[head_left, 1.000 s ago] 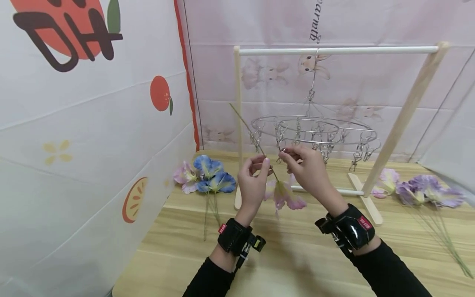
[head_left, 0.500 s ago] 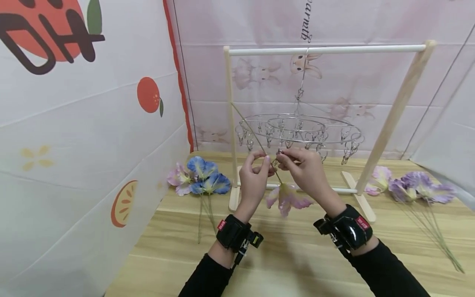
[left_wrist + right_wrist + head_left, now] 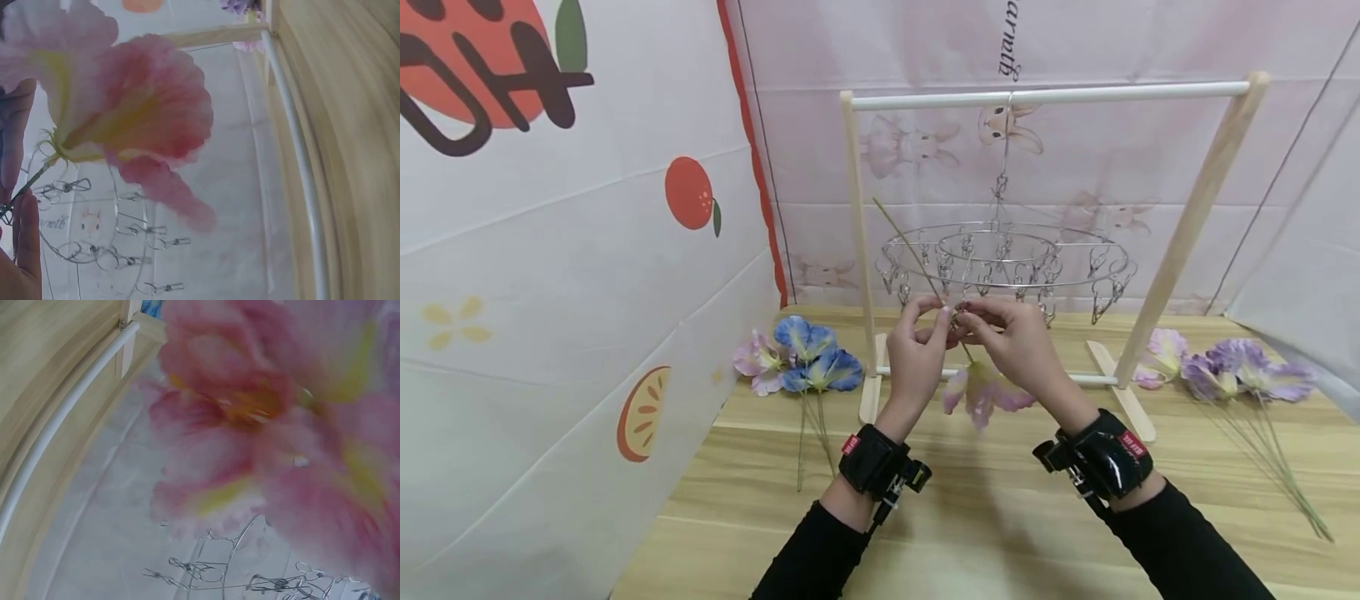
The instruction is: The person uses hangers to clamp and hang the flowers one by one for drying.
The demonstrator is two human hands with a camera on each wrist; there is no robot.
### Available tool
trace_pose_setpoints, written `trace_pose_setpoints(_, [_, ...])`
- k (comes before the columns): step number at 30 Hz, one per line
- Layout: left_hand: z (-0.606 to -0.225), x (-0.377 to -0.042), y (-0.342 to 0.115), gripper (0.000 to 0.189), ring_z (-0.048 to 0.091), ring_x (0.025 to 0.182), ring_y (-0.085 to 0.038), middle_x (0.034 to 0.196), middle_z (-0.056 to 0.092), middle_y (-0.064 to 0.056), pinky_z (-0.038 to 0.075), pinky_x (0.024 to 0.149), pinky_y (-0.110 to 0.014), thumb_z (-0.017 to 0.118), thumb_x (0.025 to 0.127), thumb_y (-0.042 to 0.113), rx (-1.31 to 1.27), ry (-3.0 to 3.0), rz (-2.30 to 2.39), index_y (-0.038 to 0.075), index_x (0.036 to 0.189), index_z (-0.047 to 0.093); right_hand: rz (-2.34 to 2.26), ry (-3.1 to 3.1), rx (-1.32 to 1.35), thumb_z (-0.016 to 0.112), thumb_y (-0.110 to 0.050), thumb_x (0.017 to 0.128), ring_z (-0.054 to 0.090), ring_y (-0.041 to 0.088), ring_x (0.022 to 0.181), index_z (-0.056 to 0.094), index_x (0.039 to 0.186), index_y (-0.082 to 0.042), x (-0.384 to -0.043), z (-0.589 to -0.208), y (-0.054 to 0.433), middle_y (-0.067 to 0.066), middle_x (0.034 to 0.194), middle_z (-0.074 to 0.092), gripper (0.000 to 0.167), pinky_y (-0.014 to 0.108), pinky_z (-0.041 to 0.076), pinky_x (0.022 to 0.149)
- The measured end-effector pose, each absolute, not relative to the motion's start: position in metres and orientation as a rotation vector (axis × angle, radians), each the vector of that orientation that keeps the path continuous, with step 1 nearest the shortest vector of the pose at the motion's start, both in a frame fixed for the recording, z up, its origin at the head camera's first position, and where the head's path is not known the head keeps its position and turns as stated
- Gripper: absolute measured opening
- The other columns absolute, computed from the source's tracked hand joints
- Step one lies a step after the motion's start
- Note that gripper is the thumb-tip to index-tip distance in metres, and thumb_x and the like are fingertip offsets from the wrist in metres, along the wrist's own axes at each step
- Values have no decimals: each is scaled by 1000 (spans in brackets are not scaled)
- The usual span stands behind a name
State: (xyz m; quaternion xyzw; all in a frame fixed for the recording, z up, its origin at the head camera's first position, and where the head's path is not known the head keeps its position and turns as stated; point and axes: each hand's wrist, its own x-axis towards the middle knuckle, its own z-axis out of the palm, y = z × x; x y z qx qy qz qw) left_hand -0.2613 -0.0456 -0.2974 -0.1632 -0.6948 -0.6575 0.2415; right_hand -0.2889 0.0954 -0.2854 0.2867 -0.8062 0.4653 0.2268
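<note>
The two hands had come together since the earlier frame: a gap had stood between the right hand (image 3: pixel 1022 342) and the stem (image 3: pixel 904 240), and now its fingertips met those of the left hand (image 3: pixel 919 358) right at the stem. The left hand gripped that stem between thumb and forefinger; the right hand pinched a small wire clip (image 3: pixel 957 318) — one of those on the hanger (image 3: pixel 1003 247).

The relation that counted was between clip and stem. The stem's long axis slanted from upper left to lower right, its bare end up before the hanger, the pink flower (image 3: pixel 988 392) head down, hanging between the wrists over the middle of the worktop (image 3: pixel 737 500), toward its back edge. The left hand was the nearer to the stem, being on it; the clip lay just to the right of the left fingertips, touching or nearly so. Whether its jaws were around the stem could not be told — the fingers hid it.

The hanger hung from the white rail (image 3: pixel 1051 96). Blue flowers (image 3: pixel 820 358) lay near the worktop's back left corner, purple flowers (image 3: pixel 1247 371) toward its back right corner.
</note>
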Motion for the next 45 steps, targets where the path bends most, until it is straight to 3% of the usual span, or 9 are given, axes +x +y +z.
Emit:
trace_pose_setpoints(5, [-306, -266, -48, 22, 71, 80, -40, 116, 65, -26, 64, 73, -36, 55, 97, 11, -464, -1893, -1773, -6, 112, 58, 1355, -2335, 732, 61, -11, 94, 74, 28, 81, 62, 119, 7, -286, -286, 98, 23, 106, 71, 31, 18, 61, 70])
trace_pose_setpoints(10, [-317, -280, -49, 25, 72, 77, -34, 102, 71, -22, 63, 71, -30, 59, 96, 17, -465, -1872, -1732, 1, 114, 60, 1280, -2363, 665, 61, -18, 95, 64, -1, 70, 61, 122, 4, -282, -284, 100, 21, 98, 73, 35, 10, 56, 69])
trace_pose_setpoints(13, [-317, -282, -50, 29, 72, 77, -30, 102, 73, -18, 62, 71, -25, 60, 95, 24, -468, -1869, -1727, 5, 117, 61, 1282, -2331, 657, 62, -20, 94, 58, -8, 69, 64, 119, 2, -279, -281, 101, 20, 96, 73, 34, 8, 53, 67])
trace_pose_setpoints(26, [-307, -270, -51, 30, 73, 77, -21, 103, 73, -13, 60, 67, -22, 59, 95, 36, -439, -1924, -1646, 12, 111, 64, 1222, -2333, 585, 67, -27, 90, 58, -1, 65, 70, 113, -6, -264, -277, 109, 13, 90, 74, 31, 11, 50, 58])
trace_pose_setpoints(32, [-313, -265, -47, 28, 73, 74, -24, 97, 74, -10, 58, 61, -21, 61, 94, 36, -437, -1931, -1639, 12, 107, 67, 1212, -2327, 576, 67, -25, 90, 61, 3, 65, 71, 109, -4, -256, -278, 115, 17, 89, 74, 29, 10, 49, 57])
trace_pose_setpoints(45, [-335, -242, -23, 20, 72, 71, -23, 92, 74, -11, 57, 58, -19, 64, 92, 25, -429, -1989, -1713, 8, 102, 69, 1108, -2363, 483, 68, -25, 90, 53, -3, 60, 71, 108, -4, -238, -288, 146, 12, 86, 74, 28, 12, 44, 52])
